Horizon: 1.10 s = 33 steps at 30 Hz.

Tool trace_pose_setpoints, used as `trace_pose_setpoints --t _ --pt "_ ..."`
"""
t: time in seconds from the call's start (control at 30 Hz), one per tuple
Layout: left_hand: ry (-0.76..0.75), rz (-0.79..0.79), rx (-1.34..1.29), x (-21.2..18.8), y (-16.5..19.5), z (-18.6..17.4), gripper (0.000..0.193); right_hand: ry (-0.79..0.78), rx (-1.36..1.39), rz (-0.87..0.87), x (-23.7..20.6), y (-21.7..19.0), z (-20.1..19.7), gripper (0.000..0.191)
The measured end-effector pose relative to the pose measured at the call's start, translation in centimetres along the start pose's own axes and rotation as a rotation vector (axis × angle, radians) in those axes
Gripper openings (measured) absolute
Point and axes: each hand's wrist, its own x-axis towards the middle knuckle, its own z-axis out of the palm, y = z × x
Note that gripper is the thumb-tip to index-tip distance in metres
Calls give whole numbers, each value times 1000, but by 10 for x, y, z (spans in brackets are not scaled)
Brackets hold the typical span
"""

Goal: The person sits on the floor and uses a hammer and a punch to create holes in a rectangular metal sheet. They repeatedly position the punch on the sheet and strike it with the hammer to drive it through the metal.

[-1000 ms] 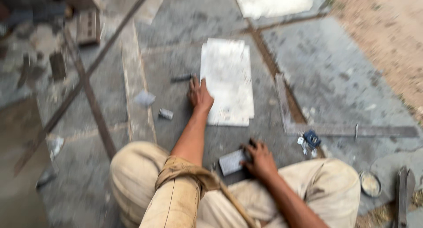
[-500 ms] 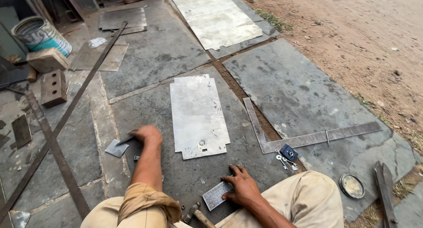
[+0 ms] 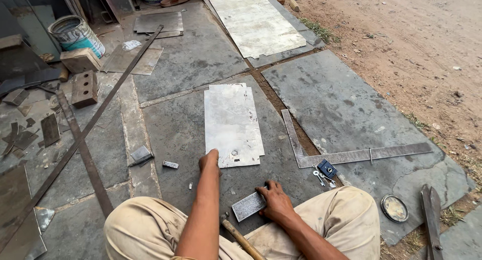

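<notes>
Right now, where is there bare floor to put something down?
Bare stone lies between the metal sheet and the long flat bar, and right of the steel square toward the dirt. It is crowded by the paint can and the right hand.

bare slab left of metal sheet (image 3: 232, 123), steel square (image 3: 346, 154) and padlock (image 3: 327, 168) crowding right

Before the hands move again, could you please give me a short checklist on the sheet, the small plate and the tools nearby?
1. Left hand touching the metal sheet at its near left corner: ok.
2. Right hand has a grip on the small metal plate: ok.
3. Sheet lying flat on the stone floor: ok.
4. Steel square apart from the sheet: ok.
5. Hammer handle by the knees; head seated: cannot tell.
</notes>
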Motion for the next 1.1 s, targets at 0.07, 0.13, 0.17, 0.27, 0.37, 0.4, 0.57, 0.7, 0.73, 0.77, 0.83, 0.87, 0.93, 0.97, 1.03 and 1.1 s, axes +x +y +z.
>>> trace_pose_setpoints --t 0.07,0.13,0.17,0.27,0.37,0.4,0.57,0.7,0.73,0.77,0.83,0.87,0.93,0.97,1.03,1.1 --pt "-60 -78 -218 -3 0 4 53 11 -3 5 -2 0 1 84" --pt "-157 -69 -390 -1 0 2 54 19 -10 17 -4 -1 1 83" --pt "-205 -66 -477 1 0 1 55 22 -17 22 -4 -2 1 83" --pt "-140 -83 -555 7 -5 2 52 42 -33 28 -4 -6 1 82" --pt "-220 7 -796 10 -9 10 50 55 -57 36 -4 -9 2 82" --pt "-220 -6 -759 12 -10 12 50 54 -66 42 -4 -9 3 83" --pt "-180 -9 -588 17 -6 25 37 183 -48 -6 -1 -10 5 80" --pt "-81 29 -413 19 2 27 29 285 -38 169 26 -17 0 76" --pt "-61 30 -366 19 5 25 27 285 -9 236 36 -19 -2 74" --pt "-40 32 -320 18 8 23 24 291 19 301 46 -20 -5 74" --pt "-16 31 -203 14 11 19 23 299 40 342 59 -22 -8 77" --pt "-2 30 -144 12 11 16 23 299 36 321 63 -21 -9 79" --pt "23 49 49 7 8 14 26 295 57 296 67 -19 -8 81" --pt "32 57 145 4 5 15 27 296 82 290 68 -16 -7 81" --pt "103 80 275 -1 1 17 31 305 137 288 69 -12 -6 81" --pt "135 91 367 -4 0 19 34 322 201 293 69 -9 -5 82"
